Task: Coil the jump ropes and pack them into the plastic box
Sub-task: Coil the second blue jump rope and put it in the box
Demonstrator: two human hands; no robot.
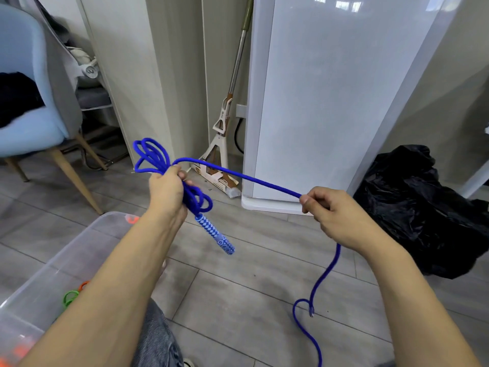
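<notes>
left hand (165,188): your fingers grip the coiled blue jump rope (238,176), its handle (214,234) hanging below.
right hand (336,213): you pinch the taut strand.
plastic box (79,250): below your left forearm.

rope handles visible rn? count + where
1. The blue handle hangs below the left hand, under the coiled loops. The rope's other end trails off the bottom edge, so a second handle may be out of view.
</notes>
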